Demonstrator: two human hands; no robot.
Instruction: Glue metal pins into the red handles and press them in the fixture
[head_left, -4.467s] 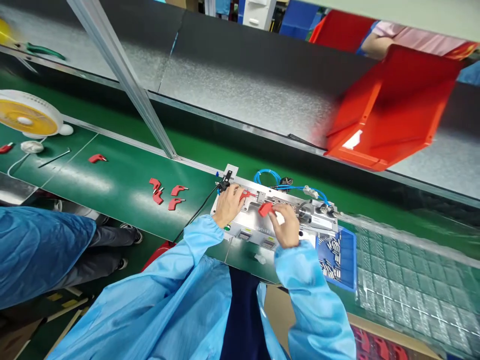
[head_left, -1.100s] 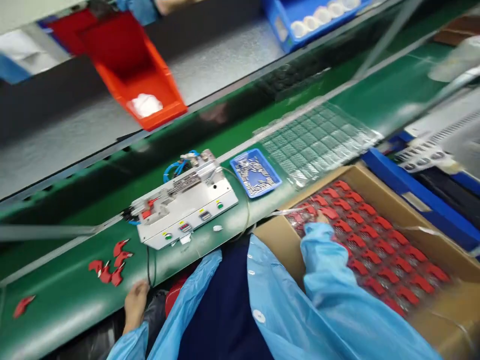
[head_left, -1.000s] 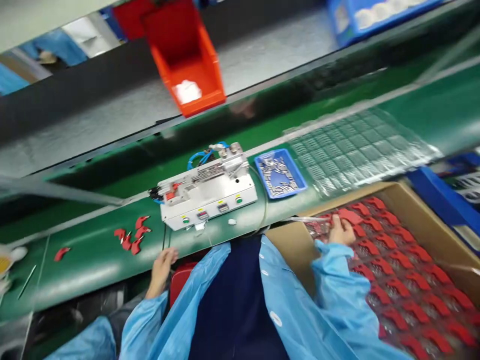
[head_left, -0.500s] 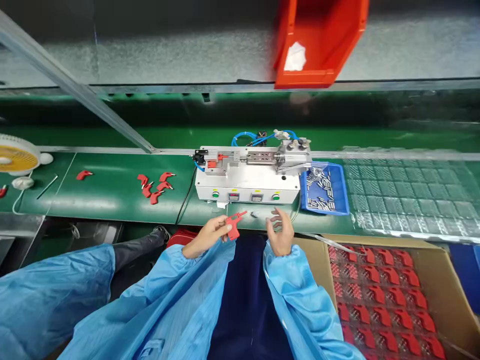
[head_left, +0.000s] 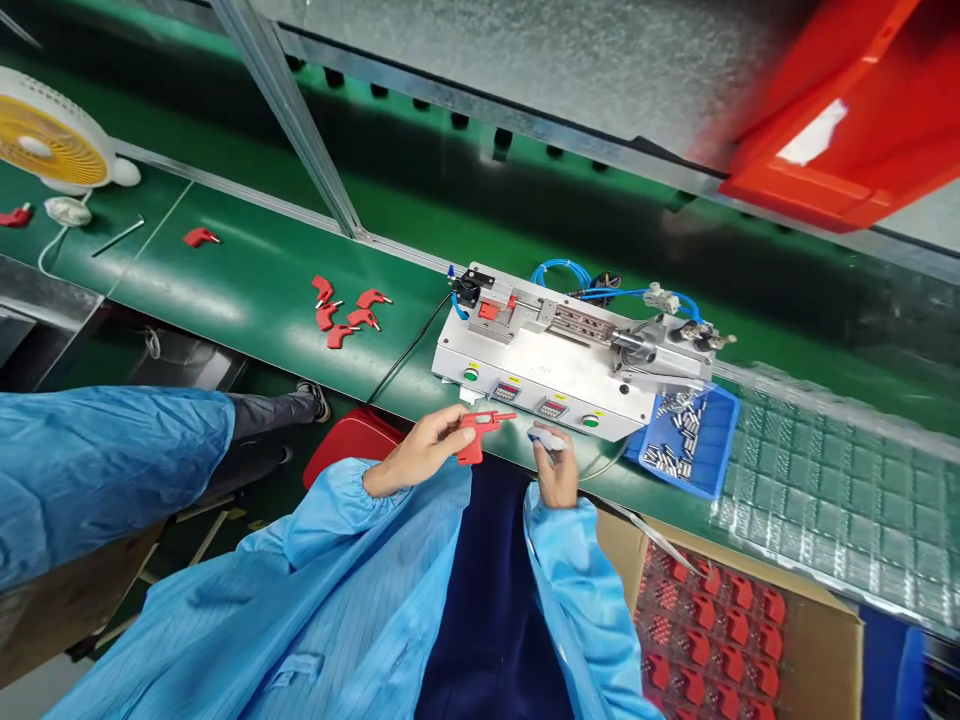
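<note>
My left hand is closed on a red plastic toy pistol, its thin red barrel pointing right. To the right, my right hand grips a small whitish object with a bluish end between thumb and fingers; its exact kind is too small to make out. The two hands are apart, in front of a grey-white bench machine with buttons and small displays. A red piece sits in the machine's fixture at its left end.
Several red pistol-shaped pieces lie on the green bench at left, near a fan. A blue bin of metal cylinders and clear blister trays are at right. Below stands a carton of packed red pieces. Another person stands at left.
My right hand has picked up the small whitish object from the bench edge. My left hand keeps the toy pistol. The view has turned and tilted.
</note>
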